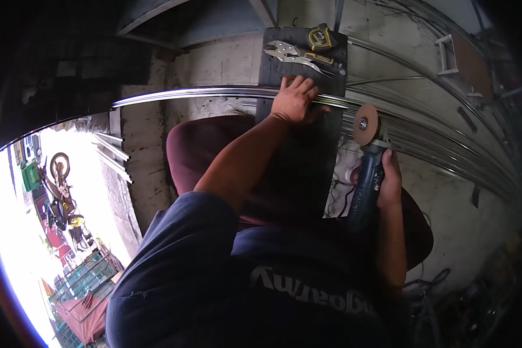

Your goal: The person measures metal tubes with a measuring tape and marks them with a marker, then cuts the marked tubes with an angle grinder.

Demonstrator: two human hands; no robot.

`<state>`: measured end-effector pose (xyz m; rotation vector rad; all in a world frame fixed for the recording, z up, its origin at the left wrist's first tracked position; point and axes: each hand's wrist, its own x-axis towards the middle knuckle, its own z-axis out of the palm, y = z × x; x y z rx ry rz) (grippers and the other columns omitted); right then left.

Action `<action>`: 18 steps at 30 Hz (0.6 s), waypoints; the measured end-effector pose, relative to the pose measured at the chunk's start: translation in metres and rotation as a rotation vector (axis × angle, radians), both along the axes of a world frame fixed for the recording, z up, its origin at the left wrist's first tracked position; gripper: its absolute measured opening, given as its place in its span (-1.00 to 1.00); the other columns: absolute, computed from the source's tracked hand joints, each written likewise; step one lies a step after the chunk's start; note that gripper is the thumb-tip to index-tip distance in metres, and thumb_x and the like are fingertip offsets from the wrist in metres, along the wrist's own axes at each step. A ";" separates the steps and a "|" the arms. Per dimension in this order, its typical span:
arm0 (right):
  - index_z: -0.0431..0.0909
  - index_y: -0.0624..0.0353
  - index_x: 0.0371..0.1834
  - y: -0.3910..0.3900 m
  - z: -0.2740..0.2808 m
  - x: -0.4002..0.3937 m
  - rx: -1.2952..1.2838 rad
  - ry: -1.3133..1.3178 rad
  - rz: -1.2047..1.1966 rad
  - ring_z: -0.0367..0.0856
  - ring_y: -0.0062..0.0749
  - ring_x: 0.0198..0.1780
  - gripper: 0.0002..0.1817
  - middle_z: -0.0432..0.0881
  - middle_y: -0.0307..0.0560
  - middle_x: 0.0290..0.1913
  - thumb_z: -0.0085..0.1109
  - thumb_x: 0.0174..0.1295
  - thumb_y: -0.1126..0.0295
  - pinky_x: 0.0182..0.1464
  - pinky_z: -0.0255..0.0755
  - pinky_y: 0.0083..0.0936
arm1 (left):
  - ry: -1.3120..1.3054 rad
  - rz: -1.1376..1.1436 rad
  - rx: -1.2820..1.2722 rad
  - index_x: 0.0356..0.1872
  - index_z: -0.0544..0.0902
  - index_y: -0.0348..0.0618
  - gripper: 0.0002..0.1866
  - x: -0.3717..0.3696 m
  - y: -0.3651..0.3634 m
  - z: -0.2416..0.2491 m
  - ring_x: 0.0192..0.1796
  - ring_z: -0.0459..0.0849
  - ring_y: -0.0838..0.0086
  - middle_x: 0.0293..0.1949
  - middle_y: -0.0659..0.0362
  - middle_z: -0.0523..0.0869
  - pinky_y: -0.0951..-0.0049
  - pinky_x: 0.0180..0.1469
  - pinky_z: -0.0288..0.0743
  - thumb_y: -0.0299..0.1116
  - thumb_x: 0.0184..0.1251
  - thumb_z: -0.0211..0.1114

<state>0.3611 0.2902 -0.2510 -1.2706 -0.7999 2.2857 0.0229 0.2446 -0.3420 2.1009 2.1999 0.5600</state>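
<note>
A bundle of thin shiny metal rods [214, 91] lies across a dark narrow bench [307, 151]. My left hand [296, 101] rests over the rods on the bench, its fingers curled round them. To the right, my right hand [390, 177] grips the body of a blue angle grinder [365, 191], partly hidden behind it. The grinder points away from me, and its reddish-brown disc [366, 124] stands just beside the rods' right end. Whether the disc is spinning I cannot tell.
Locking pliers [290, 55] and a yellow-black tape measure [320, 38] lie at the bench's far end. More long metal rods [435, 136] spread over the floor at right. Cables [429, 284] lie at lower right. Outside at left stands a motorcycle [61, 200].
</note>
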 end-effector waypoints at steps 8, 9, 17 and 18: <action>0.43 0.15 0.40 0.002 0.001 -0.007 0.034 -0.034 -0.006 0.81 -0.29 -0.20 -0.38 0.74 0.04 -0.03 0.29 0.68 -0.16 -0.28 0.82 -0.26 | 0.038 0.034 0.020 0.17 0.86 0.10 -0.43 0.006 0.000 0.005 0.30 0.66 0.21 0.07 0.24 0.73 -0.21 0.61 0.24 0.31 0.44 0.47; 0.43 0.14 0.40 0.002 0.000 -0.006 0.021 -0.019 0.000 0.81 -0.29 -0.19 -0.39 0.73 0.03 -0.04 0.30 0.68 -0.15 -0.28 0.82 -0.25 | 0.035 0.038 0.022 0.17 0.86 0.10 -0.43 0.006 0.000 0.005 0.29 0.66 0.20 0.06 0.24 0.73 -0.21 0.61 0.24 0.30 0.44 0.48; 0.47 0.02 0.27 0.002 -0.015 -0.007 0.061 -0.154 -0.009 0.82 -0.20 -0.42 -0.46 0.78 0.05 -0.23 0.20 0.70 -0.24 -0.41 0.73 -0.29 | 0.014 0.036 0.021 0.08 0.87 0.07 -0.44 0.006 0.003 0.016 0.20 0.67 0.16 0.00 0.20 0.72 0.01 0.44 0.42 0.30 0.37 0.55; 0.47 0.02 0.27 0.002 -0.014 -0.009 0.070 -0.165 -0.006 0.82 -0.20 -0.42 -0.45 0.78 0.05 -0.23 0.21 0.70 -0.25 -0.41 0.73 -0.29 | 0.022 0.046 -0.009 0.09 0.87 0.07 -0.41 0.006 0.003 0.017 0.21 0.68 0.17 0.02 0.21 0.72 0.04 0.42 0.44 0.34 0.37 0.53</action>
